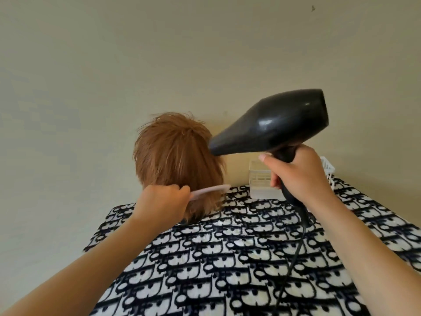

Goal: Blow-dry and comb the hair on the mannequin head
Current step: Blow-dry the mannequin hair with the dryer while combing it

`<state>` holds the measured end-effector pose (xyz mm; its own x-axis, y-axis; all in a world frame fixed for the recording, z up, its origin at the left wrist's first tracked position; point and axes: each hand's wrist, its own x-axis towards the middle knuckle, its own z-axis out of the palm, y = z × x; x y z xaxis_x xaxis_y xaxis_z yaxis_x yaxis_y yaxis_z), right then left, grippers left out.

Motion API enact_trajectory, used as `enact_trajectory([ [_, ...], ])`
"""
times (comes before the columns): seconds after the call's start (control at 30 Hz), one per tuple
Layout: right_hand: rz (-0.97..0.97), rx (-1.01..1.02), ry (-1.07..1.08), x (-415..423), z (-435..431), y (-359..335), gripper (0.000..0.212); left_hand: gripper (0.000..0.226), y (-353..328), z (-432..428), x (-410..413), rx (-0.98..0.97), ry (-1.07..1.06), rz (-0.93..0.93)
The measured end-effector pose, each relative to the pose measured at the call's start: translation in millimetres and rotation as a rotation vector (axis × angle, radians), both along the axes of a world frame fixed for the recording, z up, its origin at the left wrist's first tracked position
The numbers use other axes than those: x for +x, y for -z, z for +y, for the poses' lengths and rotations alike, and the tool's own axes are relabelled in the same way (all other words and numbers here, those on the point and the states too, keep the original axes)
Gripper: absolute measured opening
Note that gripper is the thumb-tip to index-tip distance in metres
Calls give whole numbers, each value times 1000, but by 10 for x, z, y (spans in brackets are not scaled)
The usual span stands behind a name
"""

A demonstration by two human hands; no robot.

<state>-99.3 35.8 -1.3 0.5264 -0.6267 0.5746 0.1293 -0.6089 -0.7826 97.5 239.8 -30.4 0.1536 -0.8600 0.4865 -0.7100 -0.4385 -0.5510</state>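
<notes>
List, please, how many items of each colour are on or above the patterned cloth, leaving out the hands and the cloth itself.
Black: 1, the dryer
Pink: 1, the comb
Ginger: 1, the wig
White: 2, the baskets
Total: 5

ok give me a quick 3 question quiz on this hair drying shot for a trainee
1. True or false: the right hand grips the black hair dryer by its handle.
2. Which tool does the left hand hold? A) scissors B) pink comb C) round brush
3. Fill in: the dryer's nozzle points at the ______ hair on the mannequin head.

Key
1. True; the fingers wrap the handle and the cord trails down over the patterned cloth.
2. B; the comb sits low in the hair, near the nape.
3. Light brown.
</notes>
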Motion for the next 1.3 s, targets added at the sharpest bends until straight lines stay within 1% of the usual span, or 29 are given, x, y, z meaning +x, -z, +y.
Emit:
enact_trajectory([
  [0.07, 37, -30, 28, 4, -1, 31, 37, 27, 91, 38, 54, 48, 72, 2],
  [0.13, 86, 11, -66, 10, 5, 42, 41, 19, 191, 69, 78, 106, 169, 24],
  [0.2, 124, -18, -36, 19, 11, 68, 38, 10, 260, 113, 94, 173, 215, 54],
  [0.27, 130, -24, -9, 18, 16, 85, 36, 16, 320, 151, 116, 216, 241, 85],
  [0.3, 128, 7, -52, 23, 32, 87, 39, 16, 344, 165, 127, 211, 266, 89],
  [0.33, 126, 28, -77, 17, 43, 92, 42, 10, 360, 174, 132, 199, 293, 90],
  [0.37, 112, 27, -67, 15, 50, 94, 42, 9, 373, 182, 133, 169, 325, 92],
  [0.43, 74, 14, -39, 0, 55, 75, 40, 28, 412, 191, 117, 90, 371, 97],
  [0.47, 58, 42, -69, 5, 63, 57, 39, 34, 411, 192, 94, 63, 381, 98],
  [0.5, 53, 61, -99, 9, 79, 45, 39, 36, 412, 191, 81, 42, 392, 92],
  [0.57, 32, 16, -41, 23, 96, 40, 36, 38, 401, 190, 42, 2, 392, 89],
  [0.6, 31, -12, -17, 26, 98, 25, 35, 39, 378, 191, 25, -22, 387, 96],
  [0.7, 50, 30, -71, 48, 121, -4, 32, 41, 313, 227, 12, -100, 382, 123],
  [0.77, 45, 0, -22, 52, 119, -2, 29, 41, 253, 272, 9, -127, 391, 122],
  [0.83, 46, 37, -77, 58, 119, -19, 31, 40, 202, 322, 5, -158, 404, 119],
  [0.9, 38, 36, -49, 63, 100, -17, 31, 40, 140, 360, 11, -209, 413, 104],
  [0.93, 30, 22, -4, 59, 88, -22, 32, 40, 101, 379, 18, -243, 425, 99],
  [1.0, 3, 56, -28, 68, 70, -50, 36, 38, -5, 416, 27, -334, 464, 72],
  [1.03, 8, 65, -42, 72, 73, -60, 35, 34, -64, 434, 39, -392, 483, 54],
  [1.1, 13, 16, 5, 72, 60, -80, 29, 26, -174, 472, 82, -515, 496, 44],
  [1.13, 16, 15, 3, 69, 43, -91, 29, 29, -228, 484, 98, -578, 476, 60],
  [1.2, 33, 59, -60, 74, 53, -107, 32, 40, -328, 479, 141, -707, 370, 95],
  [1.27, 24, 9, 29, 90, 76, -80, 30, 42, -420, 439, 169, -804, 246, 135],
  [1.3, -13, -9, 86, 95, 85, -61, 28, 41, -463, 410, 176, -831, 186, 164],
])
